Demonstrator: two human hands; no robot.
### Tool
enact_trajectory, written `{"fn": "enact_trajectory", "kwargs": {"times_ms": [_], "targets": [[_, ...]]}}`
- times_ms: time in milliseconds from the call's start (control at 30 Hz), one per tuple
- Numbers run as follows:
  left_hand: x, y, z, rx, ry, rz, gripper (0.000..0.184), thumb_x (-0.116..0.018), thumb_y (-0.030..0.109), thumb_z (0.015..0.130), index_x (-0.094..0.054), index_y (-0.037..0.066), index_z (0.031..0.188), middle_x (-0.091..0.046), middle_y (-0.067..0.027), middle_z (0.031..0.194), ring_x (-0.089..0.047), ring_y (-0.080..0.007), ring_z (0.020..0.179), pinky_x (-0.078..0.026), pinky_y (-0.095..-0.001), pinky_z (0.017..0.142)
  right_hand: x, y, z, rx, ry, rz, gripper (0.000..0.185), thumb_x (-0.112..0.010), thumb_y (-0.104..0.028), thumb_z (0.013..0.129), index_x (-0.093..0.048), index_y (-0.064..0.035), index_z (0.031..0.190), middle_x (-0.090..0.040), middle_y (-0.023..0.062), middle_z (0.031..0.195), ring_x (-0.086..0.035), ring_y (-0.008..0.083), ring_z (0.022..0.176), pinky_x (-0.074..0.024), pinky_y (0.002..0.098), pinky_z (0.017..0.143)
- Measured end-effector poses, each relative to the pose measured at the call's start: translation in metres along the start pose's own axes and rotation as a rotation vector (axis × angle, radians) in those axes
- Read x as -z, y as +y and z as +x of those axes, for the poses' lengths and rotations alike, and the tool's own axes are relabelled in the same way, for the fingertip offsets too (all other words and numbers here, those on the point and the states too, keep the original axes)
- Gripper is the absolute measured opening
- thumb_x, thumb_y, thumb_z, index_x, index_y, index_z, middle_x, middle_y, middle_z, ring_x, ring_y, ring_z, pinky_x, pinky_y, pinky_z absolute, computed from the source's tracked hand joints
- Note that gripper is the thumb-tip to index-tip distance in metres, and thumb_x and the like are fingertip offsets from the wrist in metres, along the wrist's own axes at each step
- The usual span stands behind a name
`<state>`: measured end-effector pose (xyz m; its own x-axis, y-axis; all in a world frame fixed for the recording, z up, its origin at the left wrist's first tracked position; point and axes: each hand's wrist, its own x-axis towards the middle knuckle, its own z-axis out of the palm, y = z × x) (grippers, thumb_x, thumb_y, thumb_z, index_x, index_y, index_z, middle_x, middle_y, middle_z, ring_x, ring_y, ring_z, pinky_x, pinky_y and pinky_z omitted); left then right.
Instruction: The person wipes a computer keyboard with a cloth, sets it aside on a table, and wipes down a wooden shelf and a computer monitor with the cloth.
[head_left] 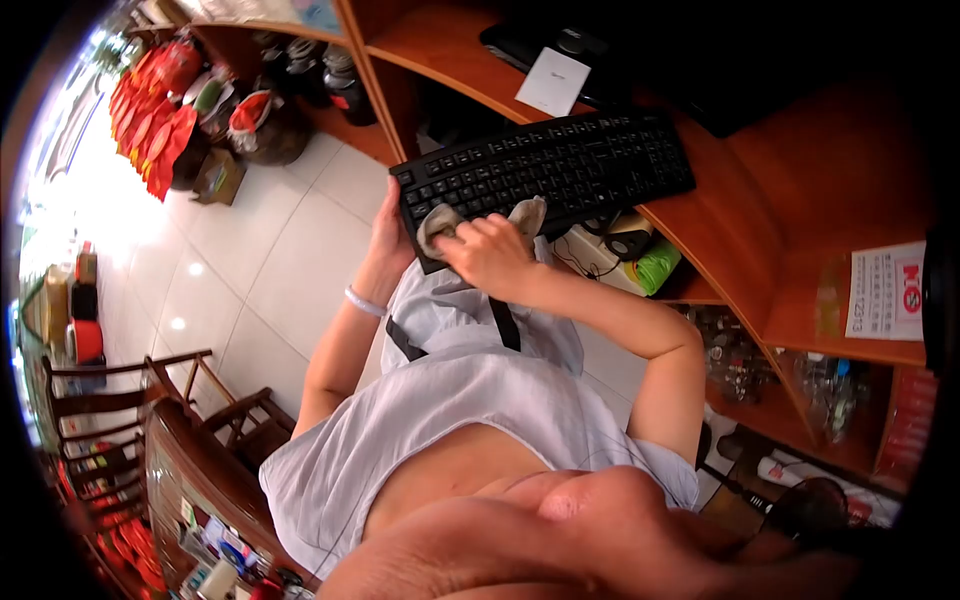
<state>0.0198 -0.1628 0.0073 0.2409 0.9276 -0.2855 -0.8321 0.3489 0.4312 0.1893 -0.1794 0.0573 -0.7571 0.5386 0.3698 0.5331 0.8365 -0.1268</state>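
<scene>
The step in hand seems to be the wiping of a black keyboard with a cloth. The keyboard is in front of the person, tilted to one side in the view; its left end is out over the lap, and its far right end overlaps the edge of the brown wooden surface, though I cannot tell if it rests there. The left hand holds this left end, with the thumb along the side; the other fingers are mostly hidden, so I cannot tell how far they close beneath. The right hand is half closed, its fingers bent on the bunched cloth, which lies against the near left part of the keyboard. To wipe further, in my judgement, the next move calls for a firm left grip, and for the right hand to draw the cloth along the keys with light, even pressure.
</scene>
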Motion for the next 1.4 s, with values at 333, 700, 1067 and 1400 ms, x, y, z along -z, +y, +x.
{"fn": "enact_trajectory", "kwargs": {"times_ms": [333, 700, 1067, 1400], "targets": [[0.001, -0.002, 0.007, -0.062, 0.021, 0.120, 0.059, -0.036, 0.051, 0.088, -0.041, 0.003, 0.122, -0.049, -0.0138, 0.120, -0.050, -0.0257, 0.108, -0.042, -0.0384, 0.092, 0.076, 0.163, -0.099, -0.749, 0.145, -0.485, 0.013, -0.050, -0.022, 0.082, -0.061, -0.0157, 0.085, -0.058, 0.0070, 0.065, -0.060, 0.0257, 0.059, -0.0479, 0.0384, 0.050], [-0.007, -0.010, 0.007, -0.015, 0.041, 0.025, 0.055, -0.039, 0.048, 0.087, -0.045, 0.003, 0.118, -0.052, -0.0132, 0.116, -0.054, -0.0254, 0.103, -0.044, -0.0396, 0.089, 0.107, 0.159, -0.066, -0.716, 0.446, -0.300, 0.024, -0.056, -0.032, 0.081, -0.065, -0.0145, 0.095, -0.063, 0.0043, 0.081, -0.061, 0.0244, 0.069, -0.0476, 0.0356, 0.058], [-0.034, -0.012, -0.022, -0.384, 0.038, 0.213, 0.046, -0.036, 0.039, 0.092, -0.049, -0.004, 0.107, -0.059, -0.0113, 0.096, -0.062, -0.0193, 0.080, -0.053, -0.0311, 0.069, 0.027, 0.041, 0.037, 0.031, 0.265, -0.196, 0.006, -0.059, -0.019, 0.074, -0.059, -0.0137, 0.077, -0.053, 0.0032, 0.062, -0.056, 0.0199, 0.056, -0.0443, 0.0334, 0.053], [-0.023, -0.004, -0.025, -0.383, 0.072, 0.256, 0.045, -0.038, 0.034, 0.093, -0.049, -0.007, 0.104, -0.060, -0.0131, 0.095, -0.062, -0.0178, 0.078, -0.053, -0.0272, 0.067, 0.114, 0.201, -0.082, -1.018, 0.028, -0.423, 0.028, -0.050, -0.032, 0.084, -0.062, -0.0167, 0.104, -0.062, 0.0104, 0.095, -0.059, 0.0283, 0.087, -0.0468, 0.0403, 0.071]]}}
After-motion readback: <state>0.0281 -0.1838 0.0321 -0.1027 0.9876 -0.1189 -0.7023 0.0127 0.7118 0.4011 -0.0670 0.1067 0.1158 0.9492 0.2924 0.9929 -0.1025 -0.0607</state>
